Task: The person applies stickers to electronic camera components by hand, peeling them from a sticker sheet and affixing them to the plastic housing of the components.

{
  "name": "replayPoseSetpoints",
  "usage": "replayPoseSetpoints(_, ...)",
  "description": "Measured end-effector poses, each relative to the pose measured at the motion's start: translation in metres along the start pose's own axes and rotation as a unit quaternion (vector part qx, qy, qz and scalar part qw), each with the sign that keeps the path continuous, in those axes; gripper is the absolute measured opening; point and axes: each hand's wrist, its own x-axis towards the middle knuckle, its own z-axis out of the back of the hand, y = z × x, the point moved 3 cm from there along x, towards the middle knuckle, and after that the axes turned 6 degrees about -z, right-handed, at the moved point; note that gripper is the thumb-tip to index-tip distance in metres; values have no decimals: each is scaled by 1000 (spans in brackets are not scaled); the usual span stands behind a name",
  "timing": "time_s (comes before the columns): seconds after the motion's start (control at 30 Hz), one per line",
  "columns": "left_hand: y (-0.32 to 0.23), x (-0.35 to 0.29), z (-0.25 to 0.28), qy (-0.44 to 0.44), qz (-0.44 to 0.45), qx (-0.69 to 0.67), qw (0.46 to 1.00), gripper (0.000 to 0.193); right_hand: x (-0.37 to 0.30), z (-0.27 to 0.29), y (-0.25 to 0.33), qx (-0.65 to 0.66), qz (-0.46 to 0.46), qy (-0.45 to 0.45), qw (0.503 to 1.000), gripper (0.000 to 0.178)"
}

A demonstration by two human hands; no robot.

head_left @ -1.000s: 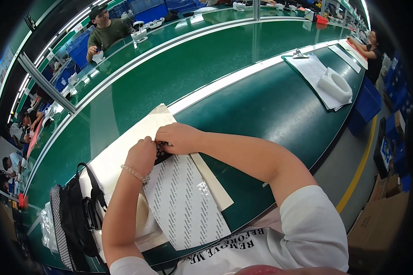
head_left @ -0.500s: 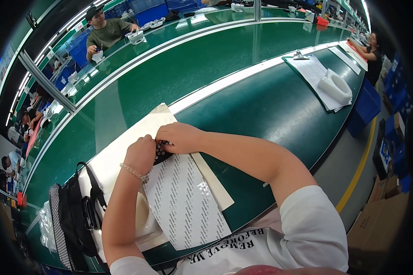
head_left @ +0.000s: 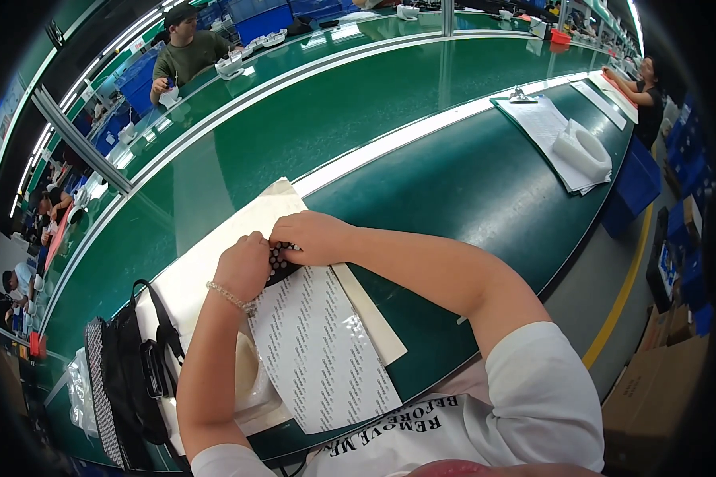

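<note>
Both hands meet at the far end of a white backing sheet printed with slanted rows of small text. Between them shows a small black patch with pale round dots, partly covered by my fingers. My left hand, with a beaded bracelet at the wrist, has its fingers bent and closed at the patch's left edge. From the right, my right hand curls its fingers over the dotted patch and pinches there. Under the sheet lies a large cream board. The fingertips are mostly hidden.
At left lie a black strapped bag and clear plastic wrapping. A clipboard with papers and a white foam ring sit far right on the green table. Co-workers sit across the line and at far right.
My hands stay at nearly the same spot, with only slight finger movement. Across the line, a co-worker's head and arm have shifted.
</note>
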Motion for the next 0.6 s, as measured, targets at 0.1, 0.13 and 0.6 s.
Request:
replayPoseSetpoints(0.1, 1, 0, 0, -2, 3, -3, 1000, 14, 0, 0, -1, 4, 7, -2, 1000, 21)
replayPoseSetpoints(0.13, 2, 0, -1, -2, 3, -3, 1000, 14, 0, 0, 0, 4, 7, -3, 1000, 21)
replayPoseSetpoints(0.6, 5, 1, -2, 2, 7, -23, 1000, 17, 0, 0, 0, 8, 10, -7, 1000, 21)
